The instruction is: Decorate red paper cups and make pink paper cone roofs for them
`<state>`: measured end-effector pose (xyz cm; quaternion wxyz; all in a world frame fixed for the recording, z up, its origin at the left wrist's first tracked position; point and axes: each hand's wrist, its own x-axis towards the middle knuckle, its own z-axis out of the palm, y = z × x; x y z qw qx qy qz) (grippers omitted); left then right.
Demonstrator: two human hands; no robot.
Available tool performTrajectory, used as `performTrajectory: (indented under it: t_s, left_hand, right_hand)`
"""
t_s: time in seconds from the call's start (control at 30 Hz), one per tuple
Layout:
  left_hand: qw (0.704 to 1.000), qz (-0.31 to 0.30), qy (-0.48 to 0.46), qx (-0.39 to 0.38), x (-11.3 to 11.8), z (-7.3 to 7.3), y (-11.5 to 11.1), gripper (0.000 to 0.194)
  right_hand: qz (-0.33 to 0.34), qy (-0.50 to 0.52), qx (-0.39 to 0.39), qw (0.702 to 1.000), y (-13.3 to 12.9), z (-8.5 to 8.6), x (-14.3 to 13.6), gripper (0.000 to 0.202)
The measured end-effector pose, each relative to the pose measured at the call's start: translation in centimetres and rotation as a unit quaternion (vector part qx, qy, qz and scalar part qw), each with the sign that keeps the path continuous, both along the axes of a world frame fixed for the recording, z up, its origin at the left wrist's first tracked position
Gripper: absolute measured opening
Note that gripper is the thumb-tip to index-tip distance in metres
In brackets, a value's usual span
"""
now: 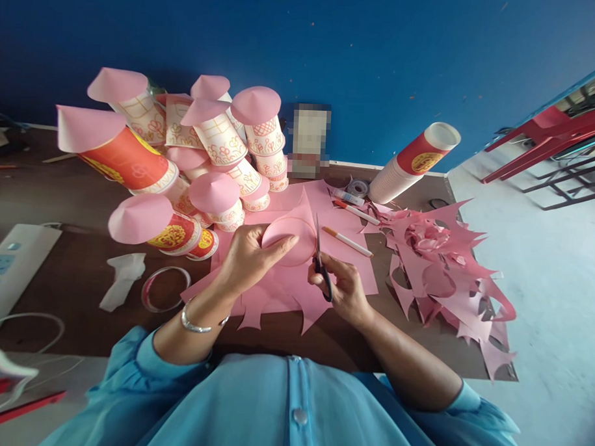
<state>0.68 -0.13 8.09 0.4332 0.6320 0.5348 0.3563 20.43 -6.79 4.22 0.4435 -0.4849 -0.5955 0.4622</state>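
Note:
My left hand (pixel 254 257) grips a piece of pink paper (pixel 290 239) marked with a drawn circle, thumb on top and fingers beneath. In my right hand (pixel 346 286) is a pair of scissors (pixel 324 269) with black handles. The blades point away from me, upright along the right edge of the circle. Under both hands lie larger pink sheets (pixel 357 270) with jagged cut edges. Two markers (pixel 348 241) with white barrels rest on the sheets to the right of the scissors.
Paper-cup towers (pixel 222 142) with pink cone tops stand at the left. A stack of cups (pixel 401 174) leans at the back right, beside tape (pixel 358 188). Pink scraps (pixel 447 267) pile along the right table edge. A tape ring (pixel 166 288) and power strip (pixel 20 265) lie left.

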Motion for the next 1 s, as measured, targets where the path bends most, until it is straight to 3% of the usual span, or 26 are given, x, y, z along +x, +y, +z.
performTrajectory:
  t_s: [0.37,1.0]
  left_hand:
    - [0.998,-0.017,-0.050,-0.030,-0.1,0.6,0.1,0.041]
    - [0.997,-0.024,-0.059,-0.051,-0.4,0.9,0.5,0.052]
  right_hand:
    - [-0.011,-0.006,-0.002,1.000,0.0,-0.3,0.1,0.046]
    - [-0.016,-0.007,0.005,1.000,0.0,-1.2,0.3,0.045]
